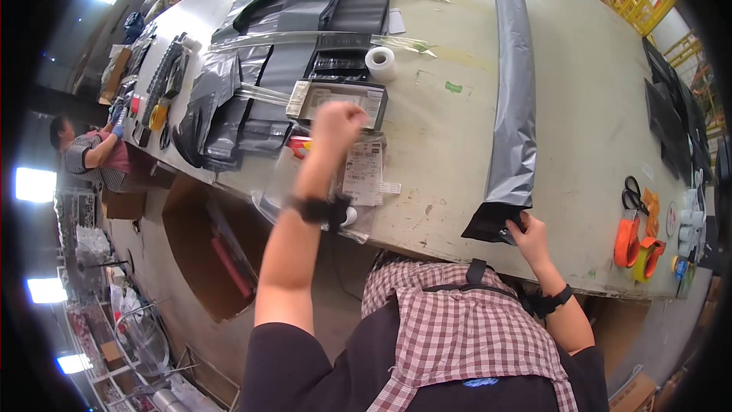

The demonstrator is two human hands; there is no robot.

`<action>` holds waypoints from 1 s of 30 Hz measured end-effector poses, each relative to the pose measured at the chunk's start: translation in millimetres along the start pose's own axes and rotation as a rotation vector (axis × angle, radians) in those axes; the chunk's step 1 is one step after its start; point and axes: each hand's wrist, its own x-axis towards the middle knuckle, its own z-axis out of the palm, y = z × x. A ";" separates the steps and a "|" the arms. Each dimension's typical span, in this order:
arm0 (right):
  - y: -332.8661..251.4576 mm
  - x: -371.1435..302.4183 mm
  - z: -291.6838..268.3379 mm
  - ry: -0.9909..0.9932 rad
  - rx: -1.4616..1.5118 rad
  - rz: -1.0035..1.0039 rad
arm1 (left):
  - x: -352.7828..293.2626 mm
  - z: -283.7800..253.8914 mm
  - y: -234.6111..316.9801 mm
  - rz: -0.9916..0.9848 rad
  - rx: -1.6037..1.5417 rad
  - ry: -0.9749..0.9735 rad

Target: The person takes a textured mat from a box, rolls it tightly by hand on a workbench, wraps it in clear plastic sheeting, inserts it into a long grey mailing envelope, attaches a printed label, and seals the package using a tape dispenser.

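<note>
Grey plastic bag [515,91] lies lengthwise on the counter [587,107], right of frame centre, black mouth [488,220] toward the lower edge. I see the right hand [531,239] pinching that mouth in its fingers. Left hand [334,127] is blurred over the open box [382,108], centre-left; I can't tell whether its fingers hold anything. Tape rolls [627,241] sit lower right.

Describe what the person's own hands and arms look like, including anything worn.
The left hand and right hand are ungloved. There is a black left wristband, slightly blurred, and a black right wristband. The left sleeve and right sleeve are dark and short.
</note>
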 end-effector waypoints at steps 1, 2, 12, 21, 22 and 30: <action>0.3 -1.6 -2.5 -0.032 -0.023 -0.018 | 17.0 -10.1 -20.0 0.016 0.091 0.036; 0.0 -1.9 -3.6 -0.062 -0.045 -0.037 | 30.1 -14.7 -39.8 0.033 0.182 0.072; 7.7 -7.7 -8.2 -0.059 -0.005 0.043 | 67.1 -6.8 -104.4 0.235 0.328 -0.340; -5.2 -5.6 -7.7 -0.117 -0.139 -0.007 | 28.1 -51.8 -80.0 0.163 0.152 -0.075; -2.3 -9.1 -8.6 -0.126 -0.102 0.013 | 12.4 -62.3 -74.4 -0.026 0.155 0.001; 6.3 -22.6 -6.6 -0.176 -0.013 0.118 | -126.5 -45.3 -104.1 -0.328 0.454 -0.176</action>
